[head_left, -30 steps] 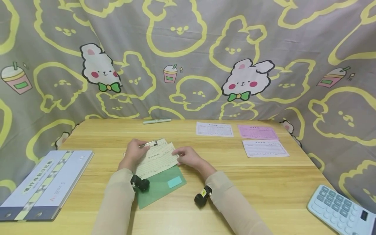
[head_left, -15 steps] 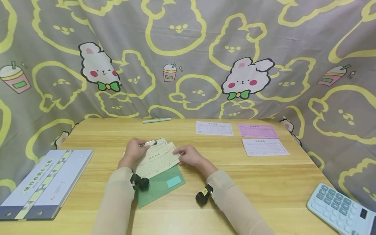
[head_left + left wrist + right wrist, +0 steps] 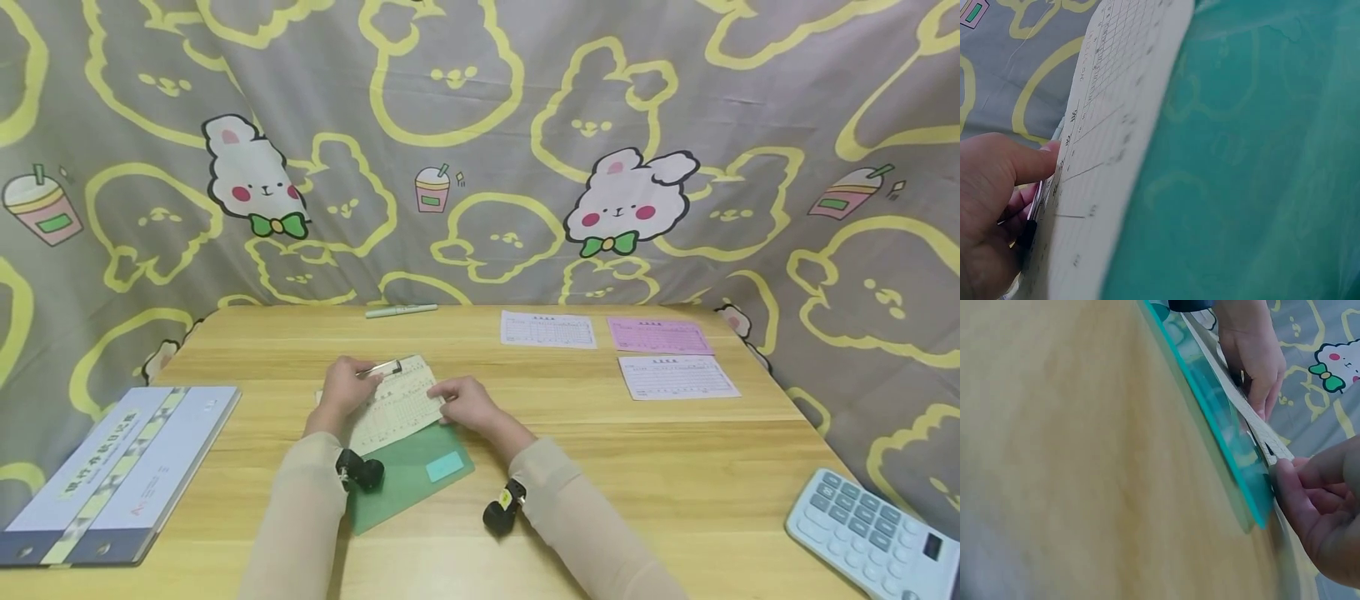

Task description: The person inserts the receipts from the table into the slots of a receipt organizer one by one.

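Note:
Several cream printed slips lie on a green clipboard, tilted on the table before me. At its upper left, my left hand grips the slips by the metal clip; its thumb lies on the paper in the left wrist view, beside the black clip end. My right hand pinches the right edge of the slips between thumb and fingers, as the right wrist view confirms. There the paper stands slightly off the clear green board. A light-blue label sits on the board's lower right.
A blue-white binder lies at the left. At the back is a pale green pen. White slips and a pink slip lie back right. A light-blue calculator is at the right edge. A patterned curtain encloses the table.
My right hand has shifted slightly left with the slips' right edge, and the top slip now lines up more closely with those beneath. The left hand stays by the clip.

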A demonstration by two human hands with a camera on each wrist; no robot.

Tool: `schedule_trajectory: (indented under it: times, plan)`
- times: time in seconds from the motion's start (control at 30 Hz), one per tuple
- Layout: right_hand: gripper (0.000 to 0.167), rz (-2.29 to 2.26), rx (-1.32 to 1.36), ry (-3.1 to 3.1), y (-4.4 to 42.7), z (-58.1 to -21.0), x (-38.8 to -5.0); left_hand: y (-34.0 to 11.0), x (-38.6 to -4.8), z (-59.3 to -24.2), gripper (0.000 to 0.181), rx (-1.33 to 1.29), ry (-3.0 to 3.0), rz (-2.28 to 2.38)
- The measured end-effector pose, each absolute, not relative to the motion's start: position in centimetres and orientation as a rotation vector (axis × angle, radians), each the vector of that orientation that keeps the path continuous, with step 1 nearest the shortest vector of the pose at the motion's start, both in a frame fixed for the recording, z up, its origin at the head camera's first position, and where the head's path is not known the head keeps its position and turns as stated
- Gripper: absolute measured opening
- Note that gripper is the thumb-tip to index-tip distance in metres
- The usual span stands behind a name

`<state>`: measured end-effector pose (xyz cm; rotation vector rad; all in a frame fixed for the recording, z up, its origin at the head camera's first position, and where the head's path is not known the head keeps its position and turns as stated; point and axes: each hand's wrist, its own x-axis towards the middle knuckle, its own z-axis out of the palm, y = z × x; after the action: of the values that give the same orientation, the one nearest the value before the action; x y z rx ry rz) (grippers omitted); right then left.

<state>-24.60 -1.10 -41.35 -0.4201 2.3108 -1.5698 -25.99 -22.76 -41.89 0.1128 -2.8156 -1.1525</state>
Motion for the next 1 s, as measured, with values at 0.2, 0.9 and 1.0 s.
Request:
schedule_trajectory:
  times: [0.2, 0.9, 1.0]
  plan:
    - [0.040, -1.654, -0.293, 2.265, -1.7, -41.3, -24.8, -22.8, -26.0, -42.2, 0.033, 0.068, -2.790, -1.087]
    - [0.032, -1.832, -0.546, 2.321, -1.7, -40.1, -23.0, -23.1, -25.5, -43.7, 0.035, -0.019, -2.683, -1.087]
    - [0.033, -1.846, -0.599, 2.305, -2.0, -38.7, -21.6, -23.1, -25.4, -43.7, 0.035, -0.023, -2.683, -1.078]
